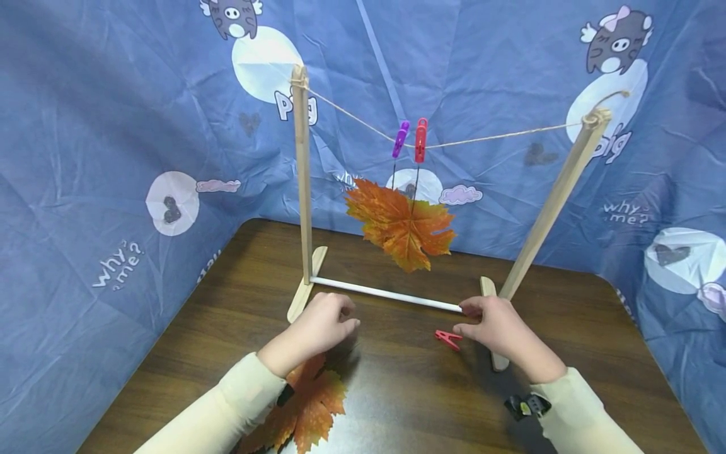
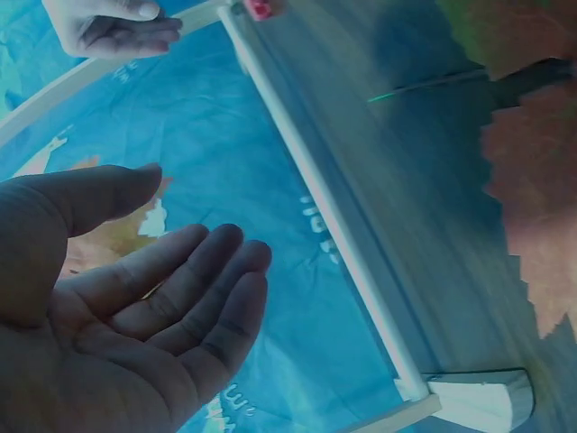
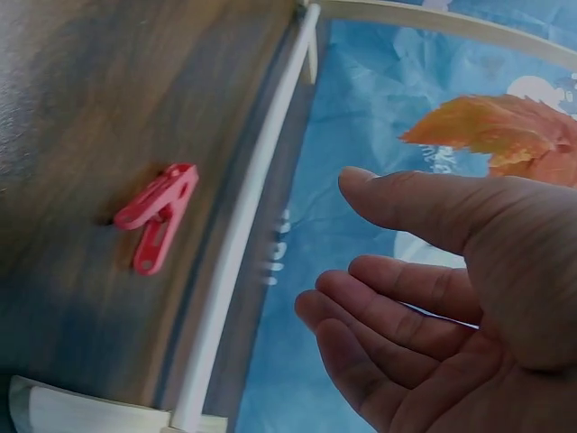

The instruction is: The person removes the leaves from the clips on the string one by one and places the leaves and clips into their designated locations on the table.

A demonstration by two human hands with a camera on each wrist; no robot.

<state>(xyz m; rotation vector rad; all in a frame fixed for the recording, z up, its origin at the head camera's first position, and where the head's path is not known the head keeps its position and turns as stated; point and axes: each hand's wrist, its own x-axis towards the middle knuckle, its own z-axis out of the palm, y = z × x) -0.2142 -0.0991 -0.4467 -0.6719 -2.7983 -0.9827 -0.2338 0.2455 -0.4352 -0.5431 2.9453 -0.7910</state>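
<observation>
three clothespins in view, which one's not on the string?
The red clip on the table, lying by the right hand. The purple and red pegs hang on the twine.

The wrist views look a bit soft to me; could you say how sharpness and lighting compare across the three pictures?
Head view: sharp, evenly lit, edges bowed by the wide lens. Left wrist view: left hand dark, table smeared. Right wrist view: red clothespin slightly blurred, right hand shaded.

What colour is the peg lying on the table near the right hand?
Red. The peg shows best in the right wrist view, lying on the table beside the white rod.
</observation>
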